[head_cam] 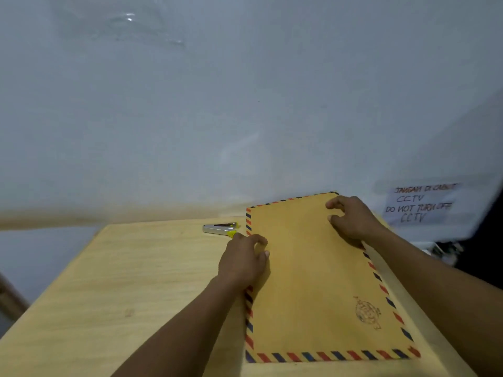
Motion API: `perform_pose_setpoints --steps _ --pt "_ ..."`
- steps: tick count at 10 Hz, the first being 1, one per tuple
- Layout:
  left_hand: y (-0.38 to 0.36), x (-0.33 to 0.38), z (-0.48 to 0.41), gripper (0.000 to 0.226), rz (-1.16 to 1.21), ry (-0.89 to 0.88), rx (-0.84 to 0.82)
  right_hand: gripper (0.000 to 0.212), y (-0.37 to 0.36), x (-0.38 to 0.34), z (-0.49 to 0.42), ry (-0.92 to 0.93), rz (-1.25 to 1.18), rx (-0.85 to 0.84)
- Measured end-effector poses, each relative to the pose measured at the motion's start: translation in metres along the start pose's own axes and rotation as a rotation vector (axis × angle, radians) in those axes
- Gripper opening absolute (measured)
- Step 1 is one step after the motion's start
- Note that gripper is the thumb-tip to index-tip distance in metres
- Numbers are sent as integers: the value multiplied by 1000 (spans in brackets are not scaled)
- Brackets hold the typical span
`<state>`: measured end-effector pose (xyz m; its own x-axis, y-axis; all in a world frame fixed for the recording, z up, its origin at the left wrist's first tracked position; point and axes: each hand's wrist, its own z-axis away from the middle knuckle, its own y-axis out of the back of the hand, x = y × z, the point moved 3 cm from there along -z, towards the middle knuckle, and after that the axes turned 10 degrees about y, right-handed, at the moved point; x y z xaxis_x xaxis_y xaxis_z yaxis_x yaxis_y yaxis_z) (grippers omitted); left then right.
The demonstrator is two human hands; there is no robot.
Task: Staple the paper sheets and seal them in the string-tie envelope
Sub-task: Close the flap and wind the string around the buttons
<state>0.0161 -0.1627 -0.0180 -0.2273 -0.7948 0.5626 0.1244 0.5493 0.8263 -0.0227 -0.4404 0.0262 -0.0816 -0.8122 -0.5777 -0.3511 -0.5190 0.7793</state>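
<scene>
A brown envelope (313,281) with a red and blue striped border and a round stamp mark lies flat on the wooden table (122,281), plain side up. My left hand (243,261) rests on its left edge with the fingers curled. My right hand (352,220) sits on its far right corner, fingers bent over the paper. A small silver stapler (220,228) with yellow trim lies just beyond the left hand, beside the envelope's far left corner. No loose paper sheets show, and the string tie is out of sight.
A pale wall (245,104) rises right behind the table's far edge. A taped paper notice (422,204) with handwriting hangs at the right. Dark objects sit beyond the table's right side.
</scene>
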Motion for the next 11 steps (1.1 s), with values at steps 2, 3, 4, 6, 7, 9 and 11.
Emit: perform_pose_setpoints --steps 2,3,4,6,7,9,11 --pt "-1 -12 -1 47 -301 -78 251 42 -45 21 1 -119 269 -110" --pt "14 -28 -18 51 -266 -57 283 44 -50 8 13 -45 294 -64" --pt "29 -47 -45 64 -326 -15 137 48 -53 -16 31 90 279 -101" --pt "57 -57 -57 49 -530 41 92 61 -78 -53 73 159 324 -387" --pt "65 -52 -32 39 -461 85 171 60 -85 -61 78 154 323 -362" --pt "58 -59 47 33 -229 192 333 59 -101 -72 82 163 337 -349" --pt "58 -63 67 41 -177 285 273 60 -101 -80 86 164 369 -356"
